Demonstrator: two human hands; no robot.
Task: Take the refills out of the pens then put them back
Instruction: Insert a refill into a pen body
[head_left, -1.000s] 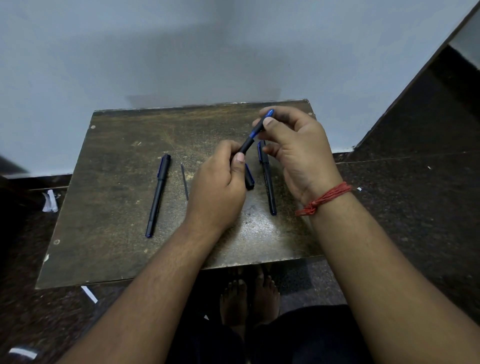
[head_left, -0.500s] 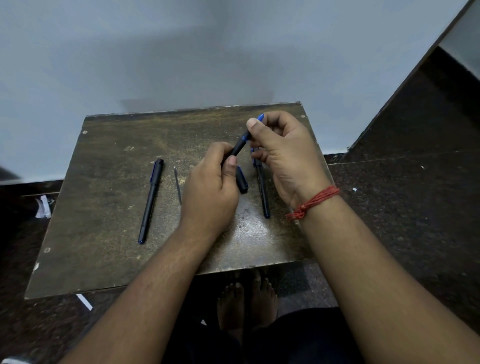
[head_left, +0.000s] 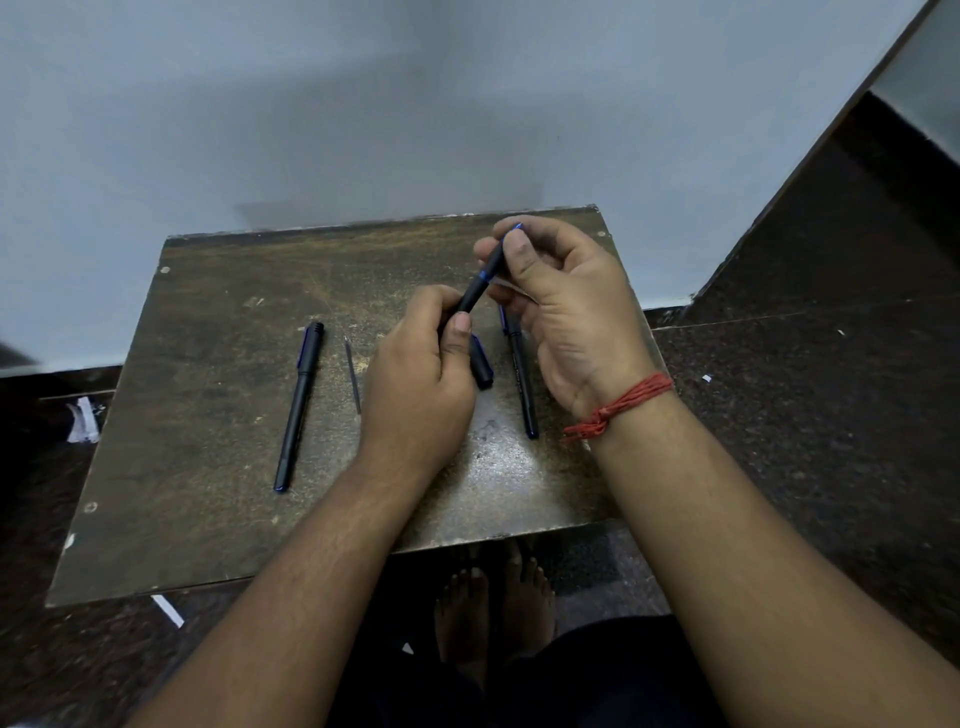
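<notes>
**Both hands on one pen, working the tip end**

Going left to right. At the left of the worn wooden board (head_left: 208, 364) we see a capped black pen (head_left: 300, 410) lying flat, and just beside it a loose thin refill (head_left: 353, 375), apart from the pen; we judge that pen may be empty, but can't confirm. Our left hand (head_left: 415, 395) is closed around the lower barrel of the held pen (head_left: 480, 283), thumb pressed along it, probably to stop it turning. The pen tilts up and right into our right hand (head_left: 566, 306), whose thumb and forefinger pinch the blue-ringed tip end, likely unscrewing or tightening it. We can't tell whether a refill is inside. Under the hands a pen cap (head_left: 482, 364) lies on the board, and a second black pen (head_left: 522, 384) rests just right of it, partly under the right palm. Nothing blocks the grip; the cap and that pen sit close below. Red thread (head_left: 623, 402) on right wrist.
</notes>
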